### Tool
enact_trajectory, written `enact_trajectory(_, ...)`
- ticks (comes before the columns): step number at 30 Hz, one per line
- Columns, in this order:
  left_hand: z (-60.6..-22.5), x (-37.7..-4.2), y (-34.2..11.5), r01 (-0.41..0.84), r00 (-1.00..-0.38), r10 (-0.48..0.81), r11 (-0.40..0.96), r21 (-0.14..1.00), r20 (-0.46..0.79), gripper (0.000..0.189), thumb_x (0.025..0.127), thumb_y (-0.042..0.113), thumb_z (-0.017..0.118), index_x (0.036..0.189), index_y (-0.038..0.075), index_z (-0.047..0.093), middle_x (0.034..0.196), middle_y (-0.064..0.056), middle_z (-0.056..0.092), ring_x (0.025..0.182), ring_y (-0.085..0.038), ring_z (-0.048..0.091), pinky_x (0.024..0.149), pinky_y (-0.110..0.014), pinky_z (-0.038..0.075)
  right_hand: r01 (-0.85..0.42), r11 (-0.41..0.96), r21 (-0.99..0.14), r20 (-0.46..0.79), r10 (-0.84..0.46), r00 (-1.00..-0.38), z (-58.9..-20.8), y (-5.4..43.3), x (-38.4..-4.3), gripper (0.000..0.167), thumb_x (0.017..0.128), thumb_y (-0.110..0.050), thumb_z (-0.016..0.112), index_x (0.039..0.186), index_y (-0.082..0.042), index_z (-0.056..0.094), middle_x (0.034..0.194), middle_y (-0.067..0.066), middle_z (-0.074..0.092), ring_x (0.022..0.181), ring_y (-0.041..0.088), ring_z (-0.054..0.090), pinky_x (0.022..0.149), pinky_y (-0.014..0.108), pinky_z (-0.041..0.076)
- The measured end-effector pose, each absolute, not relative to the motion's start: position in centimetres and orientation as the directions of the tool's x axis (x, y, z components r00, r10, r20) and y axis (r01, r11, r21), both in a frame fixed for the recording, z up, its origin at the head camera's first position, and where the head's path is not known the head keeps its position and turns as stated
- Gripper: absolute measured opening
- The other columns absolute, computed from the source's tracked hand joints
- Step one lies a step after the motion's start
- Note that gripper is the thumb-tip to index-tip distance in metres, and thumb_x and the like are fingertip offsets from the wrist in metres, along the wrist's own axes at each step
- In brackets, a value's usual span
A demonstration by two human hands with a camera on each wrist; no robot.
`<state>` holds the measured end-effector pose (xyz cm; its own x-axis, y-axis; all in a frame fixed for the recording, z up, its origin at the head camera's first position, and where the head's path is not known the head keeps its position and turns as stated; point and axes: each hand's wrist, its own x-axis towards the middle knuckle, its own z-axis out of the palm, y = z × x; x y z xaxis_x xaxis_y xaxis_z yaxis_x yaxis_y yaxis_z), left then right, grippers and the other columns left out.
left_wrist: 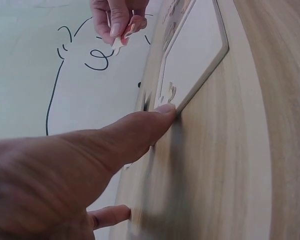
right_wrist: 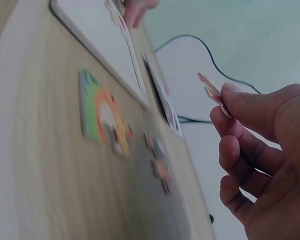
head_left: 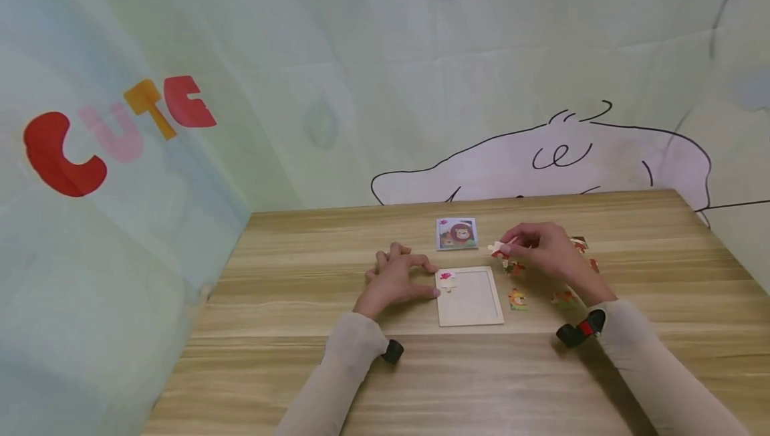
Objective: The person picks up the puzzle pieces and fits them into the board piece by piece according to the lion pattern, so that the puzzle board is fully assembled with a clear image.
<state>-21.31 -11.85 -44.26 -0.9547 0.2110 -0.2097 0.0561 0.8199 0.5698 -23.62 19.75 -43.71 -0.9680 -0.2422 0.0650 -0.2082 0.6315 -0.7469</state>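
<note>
Between the thumb and fingertips of my right hand (head_left: 544, 249) is a puzzle piece (head_left: 498, 249), held above the table. In the right wrist view that puzzle piece (right_wrist: 214, 92) is seen nearly edge-on. My left hand (head_left: 397, 282) touches the left edge of a square wooden puzzle board (head_left: 472, 305) with thumb and index finger. Its thumb (left_wrist: 155, 117) presses at the board's rim in the left wrist view; the other fingers spread over the table. One puzzle piece (head_left: 447, 281) with a pink mark lies in the board's upper left corner.
Behind the board lies a lion picture card (head_left: 456, 234). Loose pieces are right of the board: an orange and green one (head_left: 517, 299), one (head_left: 564, 299) under the right wrist, and several farther back (head_left: 579, 244). A printed curtain (head_left: 361, 88) hangs behind the wooden table (head_left: 289, 289).
</note>
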Motion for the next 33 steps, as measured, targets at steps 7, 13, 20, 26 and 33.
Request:
enact_trajectory(7,-44.3,-21.4,-11.9,0.067,-0.952,0.219,0.83,0.554,-0.213,0.036,0.085,0.044,0.092,0.118,0.035,0.079,0.159,-0.014,0.041,0.139,-0.042,0.03,0.109,-0.073,0.027,-0.261,0.594,-0.761,0.055,-0.341,-0.938,-44.3,17.0,-23.3,0.009,0.098,-0.019,0.079,0.104,-0.011,0.08,0.077,0.004,0.07,0.07,0.016,0.054,0.058,0.025,0.04)
enact_trajectory(13,-44.3,-21.3,-12.1,0.099,-0.944,0.252,0.831,0.547,-0.212,0.035,0.087,0.044,0.09,0.118,0.035,0.077,0.16,-0.016,0.04,0.14,-0.045,0.03,0.11,-0.077,0.026,-0.27,0.592,-0.759,0.022,-0.391,-0.92,-44.8,15.5,-23.1,0.008,0.099,-0.02,0.078,0.104,-0.014,0.08,0.077,0.001,0.067,0.073,0.018,0.054,0.061,0.026,0.041)
enact_trajectory(20,-44.3,-21.5,-12.4,0.128,-0.928,0.294,0.83,0.543,-0.231,0.039,0.089,0.044,0.088,0.124,0.033,0.076,0.164,-0.019,0.038,0.143,-0.047,0.03,0.11,-0.078,0.028,-0.252,0.603,-0.757,-0.018,-0.405,-0.914,-45.0,14.5,-23.2,0.009,0.1,-0.021,0.077,0.106,-0.016,0.08,0.08,0.001,0.068,0.076,0.019,0.055,0.063,0.027,0.042)
enact_trajectory(26,-43.7,-21.5,-12.9,0.161,-0.911,0.333,0.831,0.533,-0.244,0.039,0.094,0.046,0.082,0.13,0.037,0.074,0.168,-0.018,0.037,0.147,-0.047,0.031,0.113,-0.08,0.03,-0.261,0.608,-0.75,-0.014,-0.409,-0.912,-45.0,14.2,-23.3,0.007,0.101,-0.019,0.076,0.106,-0.016,0.08,0.082,0.0,0.068,0.078,0.019,0.055,0.066,0.027,0.043)
enact_trajectory(33,-43.8,-21.3,-12.7,0.165,-0.906,0.334,0.843,0.513,-0.259,0.05,0.087,0.05,0.088,0.132,0.039,0.07,0.169,-0.018,0.034,0.147,-0.047,0.03,0.112,-0.075,0.033,-0.293,0.602,-0.743,-0.001,-0.439,-0.899,-45.5,13.7,-23.5,0.007,0.099,-0.019,0.078,0.104,-0.015,0.081,0.079,-0.001,0.069,0.076,0.017,0.057,0.066,0.026,0.044)
